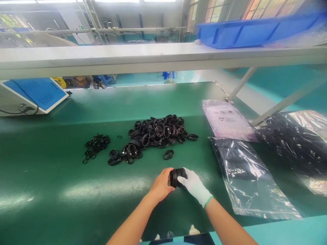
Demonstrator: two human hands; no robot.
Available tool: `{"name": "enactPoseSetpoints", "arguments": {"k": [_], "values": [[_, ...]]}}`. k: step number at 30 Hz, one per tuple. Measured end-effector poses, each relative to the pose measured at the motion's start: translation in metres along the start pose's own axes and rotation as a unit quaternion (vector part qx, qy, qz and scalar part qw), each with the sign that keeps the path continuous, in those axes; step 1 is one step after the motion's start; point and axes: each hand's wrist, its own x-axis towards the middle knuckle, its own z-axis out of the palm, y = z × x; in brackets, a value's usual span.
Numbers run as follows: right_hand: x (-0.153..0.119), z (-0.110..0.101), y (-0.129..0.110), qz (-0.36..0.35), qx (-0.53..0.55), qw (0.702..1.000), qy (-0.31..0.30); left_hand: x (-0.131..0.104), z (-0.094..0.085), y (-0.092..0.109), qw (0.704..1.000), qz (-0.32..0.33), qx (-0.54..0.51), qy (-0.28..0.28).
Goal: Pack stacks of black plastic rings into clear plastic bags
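Observation:
A row of black coiled cables [177,177] is held between my two hands over the green table [63,190]. My bare left hand [161,184] grips its left end, and my right hand [195,185], in a white glove with a green cuff, grips the right end. Beyond them lies a single coil [168,154], and behind it a large heap of black coiled cables [158,131]. Left of the heap sits a smaller pile of thin black rings [96,146], with one loose ring [119,136] between the two.
At right lie a clear bag with black items [237,160], a pinkish printed bag [226,119] and a larger bag of black items [288,143]. A white shelf [102,59] spans above, bearing a blue bin [240,32]. A blue-and-white box [38,93] stands back left.

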Motion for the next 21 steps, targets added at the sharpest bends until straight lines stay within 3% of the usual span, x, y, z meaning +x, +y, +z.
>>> {"name": "enactPoseSetpoints", "arguments": {"k": [3,8,12,17,21], "values": [[0.000,-0.001,0.001,0.000,0.000,1.000,-0.002,0.000,0.011,-0.001,0.999,-0.010,-0.049,0.009],[0.000,0.005,-0.002,0.016,-0.006,1.000,0.006,0.001,0.017,-0.005,0.999,-0.005,-0.030,0.014],[0.000,0.012,-0.008,0.063,-0.023,0.998,0.021,0.010,-0.003,-0.004,1.000,0.024,0.004,0.005],[0.000,0.014,-0.014,0.099,-0.032,0.994,0.016,0.061,-0.029,0.020,0.969,0.000,0.204,0.143],[0.001,0.015,-0.014,0.103,-0.028,0.994,0.020,0.083,-0.037,0.029,0.954,-0.018,0.283,0.102]]}}
